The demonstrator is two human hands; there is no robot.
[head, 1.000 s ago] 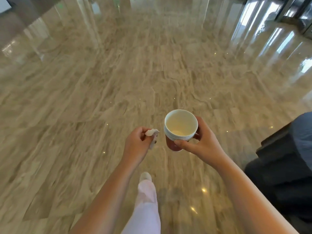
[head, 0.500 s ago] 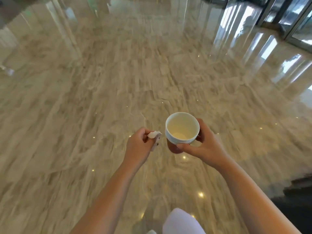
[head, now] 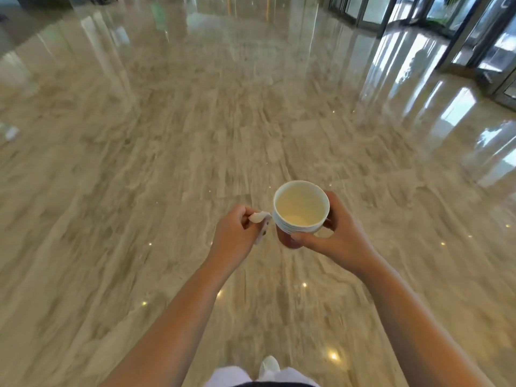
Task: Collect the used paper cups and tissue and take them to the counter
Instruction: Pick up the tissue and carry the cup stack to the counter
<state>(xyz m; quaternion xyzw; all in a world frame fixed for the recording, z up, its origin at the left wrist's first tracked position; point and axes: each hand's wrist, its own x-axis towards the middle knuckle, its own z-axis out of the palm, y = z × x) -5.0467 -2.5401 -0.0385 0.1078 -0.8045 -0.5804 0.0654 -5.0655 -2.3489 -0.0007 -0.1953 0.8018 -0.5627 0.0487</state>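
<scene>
A stack of nested paper cups (head: 300, 210), white inside with a red-brown outer wall, is upright in my right hand (head: 339, 236), whose fingers wrap its lower part. The top cup looks empty. My left hand (head: 237, 237) is closed on a crumpled white tissue (head: 259, 222), which sticks out between thumb and fingers just left of the cups. Both hands are held out in front of me at about waist height, close together and not touching.
A glossy beige marble floor (head: 195, 152) stretches ahead. Glass doors with dark frames (head: 480, 43) line the far right. A dark object (head: 42, 0) sits at the far top left. My white trousers and shoe (head: 269, 367) show at the bottom.
I have walked forward and the view has swung: the dark furniture at the right is out of view and the glass doors have come in. Both hands keep their hold.
</scene>
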